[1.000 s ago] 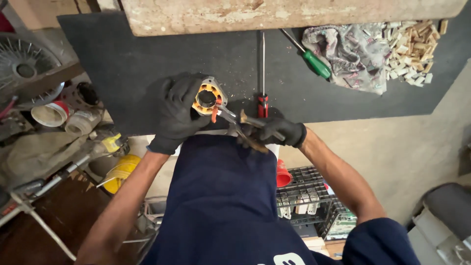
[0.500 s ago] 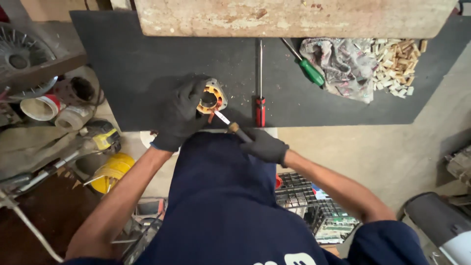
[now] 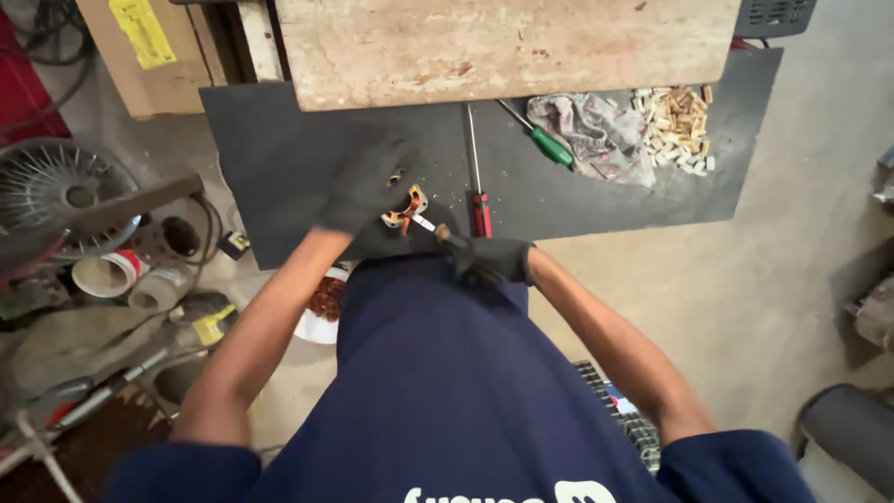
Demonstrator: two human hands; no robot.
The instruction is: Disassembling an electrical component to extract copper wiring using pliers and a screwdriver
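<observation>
Gloved left hand (image 3: 368, 186) gripped the orange motor stator (image 3: 407, 207), fingers wrapped around it; gloved right hand (image 3: 494, 258) clenched on a small tool (image 3: 438, 231) touching it, above the black mat (image 3: 279, 158).

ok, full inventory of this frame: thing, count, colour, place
motor part: 1, orange and metal, on the mat under the left hand
hand tool: 1, metal tip, held in the right hand, tip at the motor part
red screwdriver: 1, red handle, on the mat right of the motor part
green screwdriver: 1, green handle, on the mat by the rag
rag: 1, grey, dirty, on the mat at right
wood bits: a pile, tan, right of the rag
mat: 1, black, on the floor
board: 1, worn pale wood, above the mat
fan guard: 1, metal, far left
left hand: black glove, gripping the motor part
right hand: black glove, gripping the hand tool
</observation>
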